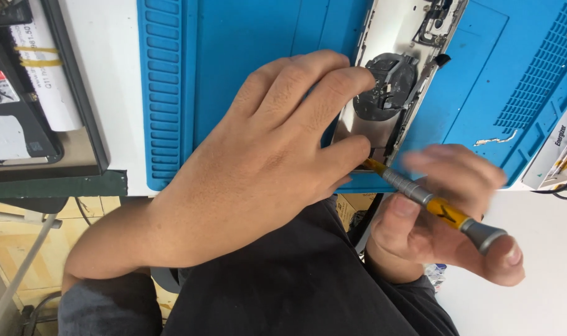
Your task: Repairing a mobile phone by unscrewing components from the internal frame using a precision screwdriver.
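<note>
Nearest the camera, a precision screwdriver (436,207) with a yellow and grey handle is gripped by the right hand (442,214), whose fingers are closed around the shaft; the hand is blurred. The tip is set at the near edge of an opened phone housing (383,118). That housing is pressed down by the left hand (265,155), laid flat with fingers spread, nothing being grasped. A round dark coil (386,87) is seen inside the housing, just past the left fingertips. Everything is laid on a blue work mat (234,37). At the far left, 1 dark tray (78,143) is seen.
</note>
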